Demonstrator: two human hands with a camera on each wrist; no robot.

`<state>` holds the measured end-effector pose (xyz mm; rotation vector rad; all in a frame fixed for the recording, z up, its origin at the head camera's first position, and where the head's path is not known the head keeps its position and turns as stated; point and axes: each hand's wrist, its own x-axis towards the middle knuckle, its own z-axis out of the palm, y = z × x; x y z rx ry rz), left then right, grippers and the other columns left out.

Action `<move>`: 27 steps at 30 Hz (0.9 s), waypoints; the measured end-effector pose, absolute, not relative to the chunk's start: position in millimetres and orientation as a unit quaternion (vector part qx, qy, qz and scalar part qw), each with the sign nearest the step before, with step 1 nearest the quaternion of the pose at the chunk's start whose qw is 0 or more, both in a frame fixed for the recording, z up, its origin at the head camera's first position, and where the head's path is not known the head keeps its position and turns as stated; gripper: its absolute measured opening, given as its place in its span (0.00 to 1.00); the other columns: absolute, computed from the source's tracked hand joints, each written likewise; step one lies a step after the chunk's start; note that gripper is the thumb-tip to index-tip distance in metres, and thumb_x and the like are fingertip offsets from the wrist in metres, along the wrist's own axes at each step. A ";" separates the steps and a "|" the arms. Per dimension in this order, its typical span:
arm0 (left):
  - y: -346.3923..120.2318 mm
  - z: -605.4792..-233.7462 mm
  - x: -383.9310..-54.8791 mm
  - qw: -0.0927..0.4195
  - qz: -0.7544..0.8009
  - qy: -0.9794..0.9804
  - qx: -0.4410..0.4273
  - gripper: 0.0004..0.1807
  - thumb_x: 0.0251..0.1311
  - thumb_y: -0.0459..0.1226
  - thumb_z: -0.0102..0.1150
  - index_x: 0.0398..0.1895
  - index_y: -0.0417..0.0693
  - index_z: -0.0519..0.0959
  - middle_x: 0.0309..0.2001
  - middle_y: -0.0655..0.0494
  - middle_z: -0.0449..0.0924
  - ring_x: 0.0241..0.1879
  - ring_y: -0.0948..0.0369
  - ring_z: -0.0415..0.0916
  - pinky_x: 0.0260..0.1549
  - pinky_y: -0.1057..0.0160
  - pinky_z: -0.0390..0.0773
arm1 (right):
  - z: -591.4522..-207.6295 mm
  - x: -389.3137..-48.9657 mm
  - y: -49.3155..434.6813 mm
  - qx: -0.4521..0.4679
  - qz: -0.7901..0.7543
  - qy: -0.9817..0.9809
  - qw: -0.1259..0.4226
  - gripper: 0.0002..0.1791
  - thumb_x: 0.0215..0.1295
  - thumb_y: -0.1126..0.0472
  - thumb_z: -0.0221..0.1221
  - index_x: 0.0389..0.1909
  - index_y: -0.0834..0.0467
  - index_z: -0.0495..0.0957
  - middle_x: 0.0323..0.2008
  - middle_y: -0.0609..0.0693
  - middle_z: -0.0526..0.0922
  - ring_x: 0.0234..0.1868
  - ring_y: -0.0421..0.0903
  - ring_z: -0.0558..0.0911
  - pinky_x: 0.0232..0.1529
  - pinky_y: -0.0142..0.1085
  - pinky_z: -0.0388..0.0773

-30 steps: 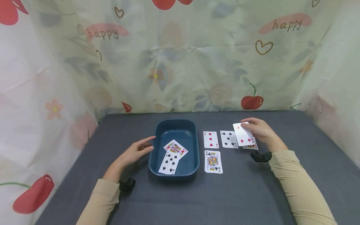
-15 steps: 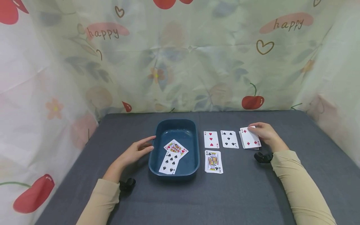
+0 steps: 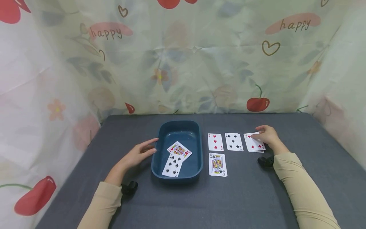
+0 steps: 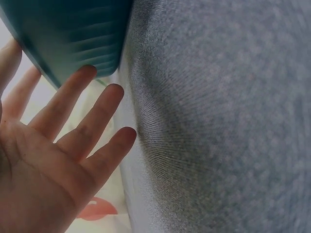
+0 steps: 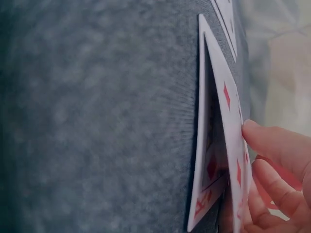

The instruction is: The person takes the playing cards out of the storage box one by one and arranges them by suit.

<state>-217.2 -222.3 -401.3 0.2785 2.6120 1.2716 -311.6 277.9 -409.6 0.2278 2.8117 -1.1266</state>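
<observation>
In the head view my left hand rests its extended fingers against the left side of a blue plastic tray. Its spread fingers hold nothing in the left wrist view. My right hand pinches a four of diamonds by its far right part, thumb on the face. The right wrist view shows that card tilted over another card with red marks, lying mostly hidden beneath it. To the left are a five of spades and a three of hearts.
Inside the tray a seven of spades overlaps a red-suited face card. A small stack topped by a king of clubs lies right of the tray. Patterned cloth hangs behind the dark table.
My right hand has brought the four of diamonds right and down onto the card at the row's right end, covering most of it. The left hand stays at the tray.
</observation>
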 end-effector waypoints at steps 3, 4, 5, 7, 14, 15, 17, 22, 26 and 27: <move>-221.7 -400.9 -217.3 0.112 0.430 0.891 0.092 0.30 0.64 0.50 0.52 0.69 0.62 0.60 0.67 0.44 0.63 0.65 0.44 0.65 0.59 0.41 0.67 | -406.8 -309.0 275.6 0.079 -0.358 0.929 0.045 0.30 0.59 0.58 0.59 0.58 0.71 0.65 0.53 0.72 0.68 0.51 0.63 0.70 0.44 0.47 0.73; -221.5 -400.9 -217.4 0.113 0.430 0.891 0.090 0.30 0.64 0.50 0.52 0.69 0.63 0.59 0.68 0.44 0.63 0.65 0.44 0.65 0.59 0.41 0.67 | -406.6 -308.5 274.9 0.080 -0.354 0.931 0.042 0.30 0.59 0.59 0.59 0.57 0.71 0.65 0.52 0.72 0.69 0.51 0.62 0.70 0.44 0.48 0.73; -221.4 -401.0 -217.7 0.114 0.429 0.892 0.089 0.30 0.64 0.51 0.52 0.69 0.63 0.59 0.68 0.44 0.63 0.65 0.44 0.64 0.60 0.41 0.67 | -406.3 -308.3 274.4 0.081 -0.350 0.932 0.040 0.30 0.58 0.58 0.59 0.57 0.71 0.65 0.52 0.71 0.69 0.51 0.62 0.70 0.44 0.49 0.72; -221.1 -401.0 -217.9 0.115 0.429 0.892 0.088 0.31 0.63 0.51 0.52 0.69 0.63 0.59 0.68 0.44 0.63 0.65 0.44 0.64 0.60 0.41 0.67 | -406.0 -308.6 274.1 0.083 -0.343 0.935 0.036 0.30 0.58 0.58 0.60 0.56 0.71 0.65 0.51 0.71 0.69 0.50 0.63 0.70 0.45 0.50 0.72; -220.6 -400.1 -218.2 0.119 0.431 0.890 0.089 0.31 0.63 0.51 0.52 0.69 0.64 0.59 0.68 0.45 0.61 0.65 0.44 0.63 0.60 0.40 0.66 | -399.5 -308.3 267.6 0.057 -0.345 0.937 0.022 0.29 0.60 0.56 0.58 0.57 0.70 0.66 0.53 0.71 0.70 0.51 0.63 0.72 0.46 0.50 0.73; -220.5 -399.8 -218.1 0.120 0.432 0.890 0.089 0.31 0.63 0.51 0.52 0.69 0.64 0.59 0.68 0.45 0.61 0.65 0.43 0.63 0.60 0.40 0.66 | -397.0 -307.7 264.9 0.047 -0.348 0.936 0.020 0.28 0.61 0.56 0.57 0.57 0.70 0.66 0.53 0.71 0.71 0.51 0.62 0.73 0.46 0.49 0.74; -220.4 -399.3 -217.9 0.120 0.432 0.890 0.088 0.30 0.64 0.51 0.52 0.69 0.64 0.59 0.69 0.44 0.61 0.65 0.43 0.63 0.60 0.40 0.65 | -391.1 -306.8 257.9 0.023 -0.353 0.935 0.016 0.27 0.61 0.56 0.56 0.56 0.69 0.67 0.52 0.70 0.72 0.50 0.61 0.75 0.43 0.45 0.75; -220.0 -398.9 -218.2 0.120 0.431 0.890 0.093 0.30 0.64 0.50 0.52 0.69 0.63 0.59 0.68 0.44 0.62 0.65 0.43 0.64 0.60 0.40 0.66 | -376.8 -304.8 235.6 -0.036 -0.362 0.932 0.001 0.24 0.62 0.56 0.57 0.53 0.68 0.71 0.49 0.67 0.75 0.49 0.59 0.75 0.37 0.35 0.72; -219.8 -398.7 -218.7 0.119 0.429 0.890 0.097 0.30 0.64 0.49 0.51 0.69 0.62 0.59 0.68 0.44 0.62 0.65 0.43 0.64 0.60 0.40 0.66 | -364.9 -301.4 214.6 -0.075 -0.382 0.921 -0.003 0.22 0.62 0.56 0.58 0.52 0.66 0.72 0.48 0.65 0.77 0.50 0.57 0.76 0.39 0.35 0.71; -219.8 -398.7 -218.8 0.119 0.430 0.890 0.097 0.30 0.64 0.49 0.52 0.69 0.62 0.59 0.68 0.44 0.62 0.65 0.43 0.64 0.60 0.40 0.66 | -361.6 -300.4 209.0 -0.084 -0.387 0.918 -0.002 0.22 0.62 0.57 0.58 0.52 0.66 0.72 0.48 0.65 0.77 0.50 0.57 0.76 0.40 0.35 0.72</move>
